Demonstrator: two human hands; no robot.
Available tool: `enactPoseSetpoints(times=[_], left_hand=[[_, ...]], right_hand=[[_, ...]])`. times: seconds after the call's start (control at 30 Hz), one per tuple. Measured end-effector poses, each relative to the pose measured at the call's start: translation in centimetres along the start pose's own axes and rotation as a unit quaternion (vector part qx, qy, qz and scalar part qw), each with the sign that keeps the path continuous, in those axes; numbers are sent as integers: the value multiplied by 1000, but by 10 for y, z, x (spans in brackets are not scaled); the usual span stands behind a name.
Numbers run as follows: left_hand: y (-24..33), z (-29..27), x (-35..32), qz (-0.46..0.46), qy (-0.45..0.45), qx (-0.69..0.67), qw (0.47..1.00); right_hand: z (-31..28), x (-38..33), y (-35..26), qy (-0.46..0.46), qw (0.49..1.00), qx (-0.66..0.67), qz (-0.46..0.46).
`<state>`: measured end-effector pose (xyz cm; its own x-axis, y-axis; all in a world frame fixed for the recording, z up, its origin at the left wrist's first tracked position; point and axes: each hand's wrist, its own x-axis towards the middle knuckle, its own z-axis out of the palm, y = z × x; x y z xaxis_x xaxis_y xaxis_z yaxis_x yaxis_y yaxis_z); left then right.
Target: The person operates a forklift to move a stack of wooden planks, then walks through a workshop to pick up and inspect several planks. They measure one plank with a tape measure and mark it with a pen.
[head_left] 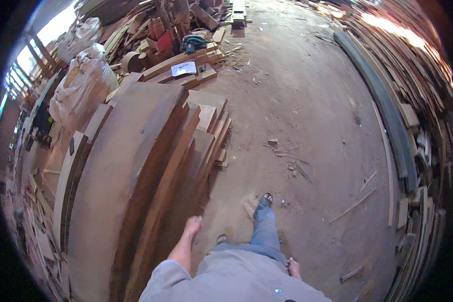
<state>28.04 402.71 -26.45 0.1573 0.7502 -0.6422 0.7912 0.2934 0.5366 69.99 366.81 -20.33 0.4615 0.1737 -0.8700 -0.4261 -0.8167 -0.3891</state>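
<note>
My left hand (194, 224) hangs beside the thick stacked planks (131, 131), its fingers curled in and nothing visible in them. A small gap seems to part it from the nearest plank edge. At my right thigh, my right hand (294, 268) is closed with its fingers bent. A dark spot shows by its fingers, too small to name. One sandalled foot (265, 200) is set forward on the dusty floor (307, 151), the other is farther back.
Long boards (387, 110) are piled along the right side. Full whitish sacks (83, 85) stand at the left. Offcuts, a teal power tool (192, 44) and a white paper (183, 69) lie beyond the planks. Loose sticks (355, 204) and wood scraps litter the floor.
</note>
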Motion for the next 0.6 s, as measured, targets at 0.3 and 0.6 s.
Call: enactPoseSetpoints(times=[0.3,0.6], left_hand=[[304,-13,101,96,17,-92,991],[284,39,184,-276,-49,-186,942]], right_hand=[[-72,179,-311,-1,989,146,-27],[-74,277,-605,19,988,75,-135]])
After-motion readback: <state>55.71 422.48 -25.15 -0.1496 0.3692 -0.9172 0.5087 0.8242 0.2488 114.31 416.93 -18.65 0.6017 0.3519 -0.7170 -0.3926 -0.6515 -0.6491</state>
